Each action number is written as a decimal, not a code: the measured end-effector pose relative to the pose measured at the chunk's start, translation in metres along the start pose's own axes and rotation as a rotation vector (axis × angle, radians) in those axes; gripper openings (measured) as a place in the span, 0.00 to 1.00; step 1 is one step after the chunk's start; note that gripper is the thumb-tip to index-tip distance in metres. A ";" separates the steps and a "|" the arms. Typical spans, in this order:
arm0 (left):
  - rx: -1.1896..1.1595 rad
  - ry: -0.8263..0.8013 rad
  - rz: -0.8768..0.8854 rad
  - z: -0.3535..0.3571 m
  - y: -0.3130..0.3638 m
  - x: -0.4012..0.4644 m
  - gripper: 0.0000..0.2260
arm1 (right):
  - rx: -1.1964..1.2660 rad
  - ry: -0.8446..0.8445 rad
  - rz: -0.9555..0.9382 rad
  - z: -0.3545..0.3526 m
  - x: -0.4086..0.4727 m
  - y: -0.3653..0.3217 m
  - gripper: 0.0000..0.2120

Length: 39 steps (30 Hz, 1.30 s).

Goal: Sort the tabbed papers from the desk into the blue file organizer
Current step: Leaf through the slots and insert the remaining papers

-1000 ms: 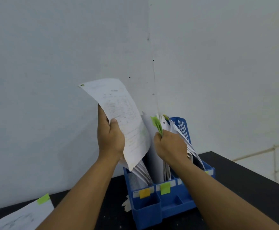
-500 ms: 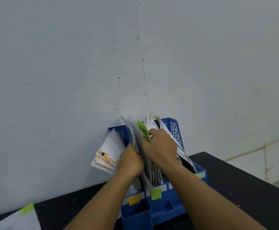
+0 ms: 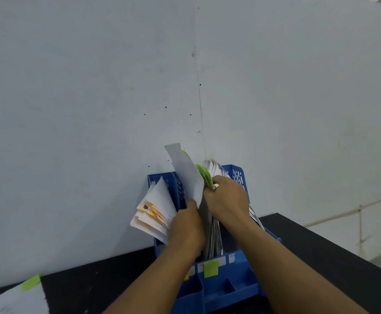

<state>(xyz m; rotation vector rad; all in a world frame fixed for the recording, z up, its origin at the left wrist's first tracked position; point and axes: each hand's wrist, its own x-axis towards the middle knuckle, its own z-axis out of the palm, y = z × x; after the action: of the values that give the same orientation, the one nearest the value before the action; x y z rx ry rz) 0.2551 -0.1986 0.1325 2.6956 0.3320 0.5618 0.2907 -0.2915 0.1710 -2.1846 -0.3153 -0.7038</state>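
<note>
Sheet (image 3: 186, 175) now lower in organizer (image 3: 237, 284), both hands gripping papers

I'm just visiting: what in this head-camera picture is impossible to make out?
- Left hand fingertips: hidden behind the sheet being slid into the blue file organizer.
- Right hand fingertips: buried among the green-tabbed papers.
- Print on the papers: too small and blurred to read.
- Paper with a green tab on the desk: cut off by the bottom-left edge.
- Orange label: mostly behind the left forearm.
</note>
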 end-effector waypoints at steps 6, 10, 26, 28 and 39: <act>0.028 -0.266 -0.075 0.016 -0.003 -0.003 0.12 | 0.026 -0.003 0.013 -0.005 0.000 -0.001 0.10; -0.035 -0.051 -0.076 0.009 0.000 -0.001 0.10 | 0.037 0.007 0.030 -0.009 -0.001 -0.002 0.10; -0.193 -0.106 -0.050 0.021 -0.006 -0.021 0.12 | 0.030 -0.024 0.008 -0.009 -0.001 -0.001 0.12; -0.198 -0.122 -0.067 0.019 -0.005 -0.020 0.12 | 0.033 -0.024 0.004 -0.004 -0.001 0.000 0.14; -0.382 0.004 0.047 -0.001 -0.055 -0.073 0.10 | -0.017 0.026 -0.305 0.015 -0.058 -0.006 0.23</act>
<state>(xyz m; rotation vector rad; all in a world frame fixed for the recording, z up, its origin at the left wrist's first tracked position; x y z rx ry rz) 0.1806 -0.1701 0.0869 2.3380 0.1441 0.5788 0.2462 -0.2757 0.1331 -2.1642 -0.6396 -0.9025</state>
